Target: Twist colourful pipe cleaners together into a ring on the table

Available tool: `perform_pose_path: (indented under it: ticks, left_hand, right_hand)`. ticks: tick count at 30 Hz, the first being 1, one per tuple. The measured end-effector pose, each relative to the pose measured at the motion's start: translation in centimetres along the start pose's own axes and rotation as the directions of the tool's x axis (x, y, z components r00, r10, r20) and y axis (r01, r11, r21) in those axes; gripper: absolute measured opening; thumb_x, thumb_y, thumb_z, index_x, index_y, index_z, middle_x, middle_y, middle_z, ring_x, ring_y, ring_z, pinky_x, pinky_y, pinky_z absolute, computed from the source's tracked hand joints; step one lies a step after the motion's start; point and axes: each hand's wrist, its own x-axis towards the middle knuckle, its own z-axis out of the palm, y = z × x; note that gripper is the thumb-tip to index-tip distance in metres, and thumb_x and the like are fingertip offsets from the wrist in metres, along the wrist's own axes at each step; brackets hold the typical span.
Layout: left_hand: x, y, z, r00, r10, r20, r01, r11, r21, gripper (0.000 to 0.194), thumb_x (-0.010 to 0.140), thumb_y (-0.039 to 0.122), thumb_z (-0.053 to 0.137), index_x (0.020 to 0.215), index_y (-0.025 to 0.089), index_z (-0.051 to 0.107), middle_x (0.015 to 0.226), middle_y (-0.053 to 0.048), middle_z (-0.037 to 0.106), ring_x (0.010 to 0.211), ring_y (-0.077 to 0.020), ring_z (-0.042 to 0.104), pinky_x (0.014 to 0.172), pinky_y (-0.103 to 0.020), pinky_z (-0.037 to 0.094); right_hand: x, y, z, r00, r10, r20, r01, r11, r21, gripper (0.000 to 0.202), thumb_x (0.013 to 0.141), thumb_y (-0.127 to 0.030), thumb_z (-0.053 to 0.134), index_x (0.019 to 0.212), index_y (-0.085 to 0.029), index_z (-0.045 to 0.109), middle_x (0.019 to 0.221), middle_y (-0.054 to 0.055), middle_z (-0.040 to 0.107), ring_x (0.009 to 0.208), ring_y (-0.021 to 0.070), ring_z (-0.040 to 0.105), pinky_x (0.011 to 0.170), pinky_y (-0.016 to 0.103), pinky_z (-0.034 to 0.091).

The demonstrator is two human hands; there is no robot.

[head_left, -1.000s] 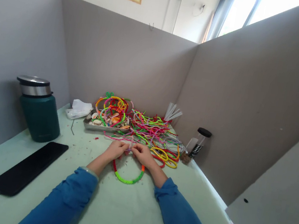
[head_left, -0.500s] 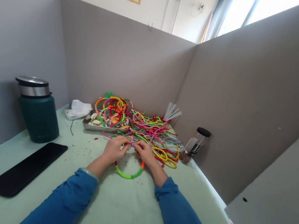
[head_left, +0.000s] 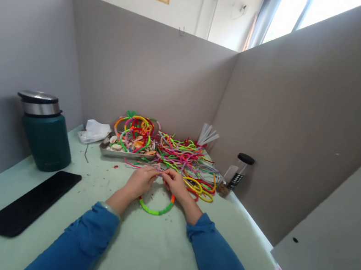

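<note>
Between my hands is a ring of fuzzy pipe cleaners (head_left: 153,212), its near side green and its right side orange. My left hand (head_left: 141,181) pinches the far part of the ring, where a purple strand shows. Close beside it, my right hand (head_left: 173,184) pinches the same far part from the right. The fingertips nearly meet and partly hide that section. Just beyond the hands lies a heap of loose pipe cleaners (head_left: 182,154) in many colours. Behind the left hand stands a metal tray (head_left: 121,155) with shells and several finished-looking coloured rings (head_left: 137,130).
A dark green flask (head_left: 47,142) and a black phone-like slab (head_left: 32,203) with a white cable lie at left. White tissue (head_left: 96,131) sits by the tray. At right a black-lidded clear jar (head_left: 239,173) leans near the partition (head_left: 288,117). White strips (head_left: 207,136) stand at the back.
My left fingers have rolled slightly inward over the purple section. My right hand and the ring are almost where they were.
</note>
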Motion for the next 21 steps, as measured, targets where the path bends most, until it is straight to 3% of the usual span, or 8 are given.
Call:
perform_pose_path:
  ticks: [8,16,21]
  left_hand:
    - [0.09,0.49,-0.43,0.997,-0.073,0.021,0.074,0.996,-0.046,0.014,0.083,0.015,0.052,0.089,0.018,0.064,0.09,-0.006,0.068,0.087,-0.0165,0.061,0.079,-0.028,0.048]
    - [0.06,0.56,-0.46,0.995,-0.078,0.055,0.078,0.997,-0.002,0.014,0.084,0.016,0.05,0.09,0.018,0.063,0.09,-0.007,0.067,0.086,-0.0174,0.061,0.078,-0.029,0.047]
    - [0.0,0.49,-0.35,0.996,-0.083,0.037,0.082,0.996,0.024,0.015,0.084,0.018,0.051,0.094,0.018,0.063,0.093,-0.007,0.067,0.086,-0.0173,0.061,0.077,-0.028,0.046]
  right_hand:
    - [0.01,-0.03,0.05,0.999,0.039,0.031,-0.039,0.999,0.007,0.026,0.077,-0.039,0.055,0.066,-0.017,0.051,0.053,-0.005,0.045,0.043,0.0075,0.037,0.042,0.021,0.027]
    - [-0.07,0.13,0.04,0.994,0.06,0.095,-0.057,0.998,-0.03,0.025,0.076,-0.039,0.059,0.081,-0.015,0.06,0.056,-0.005,0.045,0.046,0.007,0.035,0.042,0.02,0.026]
    - [-0.13,0.12,0.04,0.995,0.037,0.094,-0.032,0.998,-0.053,0.023,0.078,-0.038,0.057,0.079,-0.015,0.06,0.056,-0.004,0.045,0.048,0.0072,0.036,0.043,0.019,0.028]
